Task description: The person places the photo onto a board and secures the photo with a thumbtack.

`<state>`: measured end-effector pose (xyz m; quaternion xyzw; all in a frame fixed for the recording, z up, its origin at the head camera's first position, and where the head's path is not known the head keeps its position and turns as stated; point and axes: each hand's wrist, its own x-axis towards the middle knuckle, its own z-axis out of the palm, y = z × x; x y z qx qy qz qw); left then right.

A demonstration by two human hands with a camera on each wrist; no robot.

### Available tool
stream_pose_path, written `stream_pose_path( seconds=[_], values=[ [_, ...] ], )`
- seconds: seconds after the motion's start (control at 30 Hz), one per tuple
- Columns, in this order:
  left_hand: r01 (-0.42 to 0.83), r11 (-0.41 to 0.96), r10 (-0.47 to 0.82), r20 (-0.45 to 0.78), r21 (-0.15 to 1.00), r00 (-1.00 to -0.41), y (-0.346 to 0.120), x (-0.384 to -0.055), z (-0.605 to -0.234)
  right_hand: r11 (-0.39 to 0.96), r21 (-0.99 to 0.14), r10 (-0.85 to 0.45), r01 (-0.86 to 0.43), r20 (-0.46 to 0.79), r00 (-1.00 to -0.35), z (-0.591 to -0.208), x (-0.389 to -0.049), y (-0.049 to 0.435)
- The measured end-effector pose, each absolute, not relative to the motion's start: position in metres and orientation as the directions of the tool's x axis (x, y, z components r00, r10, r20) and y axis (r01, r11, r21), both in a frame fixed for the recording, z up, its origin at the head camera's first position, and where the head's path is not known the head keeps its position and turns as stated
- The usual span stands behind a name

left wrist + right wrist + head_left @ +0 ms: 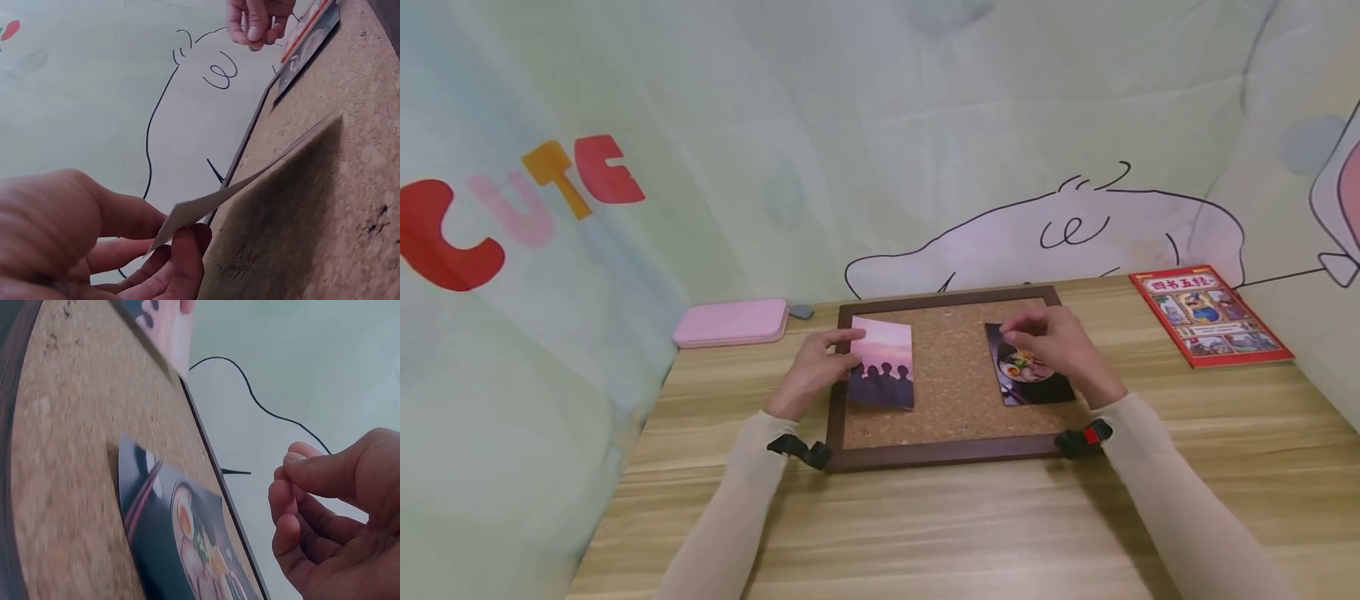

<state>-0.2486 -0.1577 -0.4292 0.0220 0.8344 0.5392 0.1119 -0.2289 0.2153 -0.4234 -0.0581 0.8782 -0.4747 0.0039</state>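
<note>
A framed cork board (951, 367) lies on the table. On its left side, my left hand (816, 362) pinches the edge of a photo (882, 367) of silhouetted people under a pink sky. The left wrist view shows this photo's paper (206, 203) tilted up off the cork, its upper left corner between thumb and fingers. On the right lies a dark photo (181, 531) of a food bowl, slightly curled at one corner. Above it hovers my right hand (1056, 342), thumb and fingertips drawn together. Nothing shows between those fingertips (284, 481).
At the back left lies a pink case (730, 322), with a small grey object (801, 312) beside it. A red illustrated book (1210, 317) rests at the back right. A printed curtain (887, 150) hangs behind the wooden table (940, 533).
</note>
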Motion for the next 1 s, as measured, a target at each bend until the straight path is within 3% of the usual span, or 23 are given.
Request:
stream_pose_path(
  seconds=[0.6, 0.77, 1.0],
  values=[
    [0.046, 0.536, 0.266, -0.118, 0.843, -0.957, -0.141, -0.250, -0.444, 0.530, -0.836, -0.126, -0.143, 0.090, -0.988, -0.428, -0.240, 0.190],
    [0.129, 0.628, 0.287, -0.073, 0.767, -0.955, -0.140, -0.248, -0.449, 0.537, -0.826, -0.132, -0.170, 0.116, -0.984, -0.428, -0.242, 0.179],
    [0.228, 0.718, 0.318, -0.019, 0.658, -0.948, -0.132, -0.245, -0.445, 0.520, -0.846, -0.145, -0.117, 0.048, -0.988, -0.422, -0.244, 0.161]
  ],
)
